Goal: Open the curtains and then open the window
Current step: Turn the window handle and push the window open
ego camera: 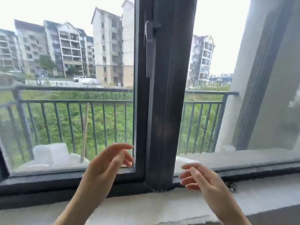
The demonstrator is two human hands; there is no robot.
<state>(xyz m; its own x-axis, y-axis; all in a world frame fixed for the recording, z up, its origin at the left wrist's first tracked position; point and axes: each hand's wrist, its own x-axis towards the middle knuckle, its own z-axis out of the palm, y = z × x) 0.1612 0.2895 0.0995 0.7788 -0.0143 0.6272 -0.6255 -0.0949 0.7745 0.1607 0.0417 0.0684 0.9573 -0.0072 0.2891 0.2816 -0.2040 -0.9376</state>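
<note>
A dark-framed window fills the view. Its left pane (65, 111) is glazed and sits in its frame. A thick dark upright post (164, 111) stands in the middle, with a handle (150, 34) high on its left side. To the right of the post the opening (203, 111) looks unglazed, and a sash (263, 78) stands swung outward at the far right. My left hand (107, 164) hovers by the lower right corner of the left pane, fingers apart, holding nothing. My right hand (201, 179) hangs above the sill right of the post, fingers loosely spread and empty. No curtain is in view.
A pale sill (146, 207) runs along the bottom, with the dark lower frame rail (48, 181) above it. Outside are a metal balcony railing (73, 101), white blocks on the ledge (50, 153), greenery and apartment buildings.
</note>
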